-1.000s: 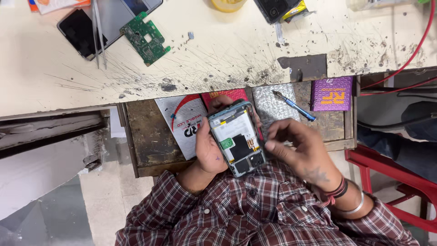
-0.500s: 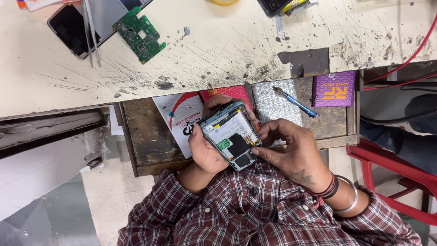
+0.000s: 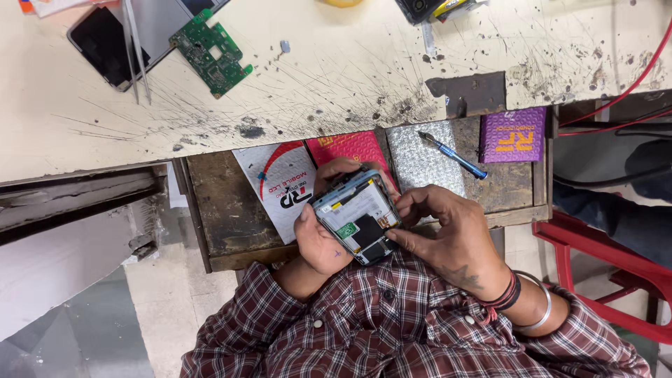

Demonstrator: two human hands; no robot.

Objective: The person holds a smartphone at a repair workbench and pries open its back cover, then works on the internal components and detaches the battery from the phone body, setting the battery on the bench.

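Opened smartphone [image 3: 358, 215], back cover off, sits in my left hand [image 3: 318, 238] over the open wooden drawer [image 3: 224, 210], just near of the workbench edge. Left hand wraps it from the left side and underneath: thumb lies along the left edge, fingertips curl over the far end. Firm closed hold on the phone body.

Right hand [image 3: 448, 234] comes in from the right. Fingers bent, tips pressed on the phone's right edge and lower right corner, thumb against the near end. Whether anything small is pinched between those fingertips, I cannot tell. The hand itself is closed against the phone.

Inside the phone: a dark block across the middle, a small green patch on the near left part, pale shielding at the far end.

Drawer contents, left to right: white packet with red arc [image 3: 280, 185] partly under my left hand, red packet [image 3: 350, 148] just far of the phone, silver bubble-wrap pouch [image 3: 427, 157] with a blue-handled screwdriver [image 3: 453, 155] lying tilted across it, purple box [image 3: 513, 134] at the right end.

On the scratched cream workbench [image 3: 336, 77], far left: green circuit board [image 3: 212, 50], a dark phone screen [image 3: 105, 45] beside it with metal tweezers [image 3: 133, 49] across it. A red cable [image 3: 630, 84] runs down the far right. Red stool frame [image 3: 595, 259] to my right.
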